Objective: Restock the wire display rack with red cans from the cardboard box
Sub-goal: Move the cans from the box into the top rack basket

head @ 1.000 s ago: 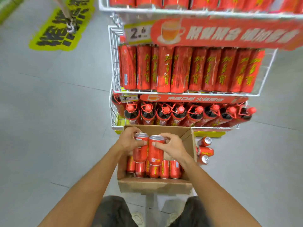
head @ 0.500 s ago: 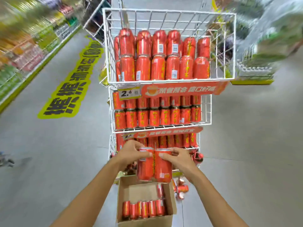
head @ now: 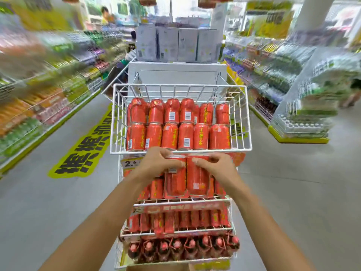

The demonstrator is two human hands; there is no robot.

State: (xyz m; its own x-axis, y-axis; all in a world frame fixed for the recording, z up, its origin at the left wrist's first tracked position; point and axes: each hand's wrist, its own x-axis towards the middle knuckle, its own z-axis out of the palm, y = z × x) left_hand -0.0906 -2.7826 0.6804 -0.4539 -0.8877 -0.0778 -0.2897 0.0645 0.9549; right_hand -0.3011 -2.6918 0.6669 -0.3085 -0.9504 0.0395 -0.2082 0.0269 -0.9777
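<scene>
The white wire display rack (head: 246,118) stands in front of me with several tiers of red cans. Its top basket holds two stacked rows of red cans (head: 176,124). Just below that basket's front rim, my left hand (head: 158,163) grips one red can (head: 174,182) and my right hand (head: 214,166) grips a second red can (head: 197,180). The two cans are upright and pressed side by side. The cardboard box (head: 156,268) shows only as a brown sliver at the bottom edge, under the rack.
Dark bottles with red caps (head: 183,249) fill the rack's lowest tier. A yellow floor sticker (head: 82,153) lies to the left. Stocked shelves line both sides of the aisle, and a stack of wrapped goods (head: 312,106) stands to the right. White cartons (head: 175,45) sit behind the rack.
Both hands lifted the two cans out of the box and up to just below the top basket's rim. My view tilted up from the box to the aisle.
</scene>
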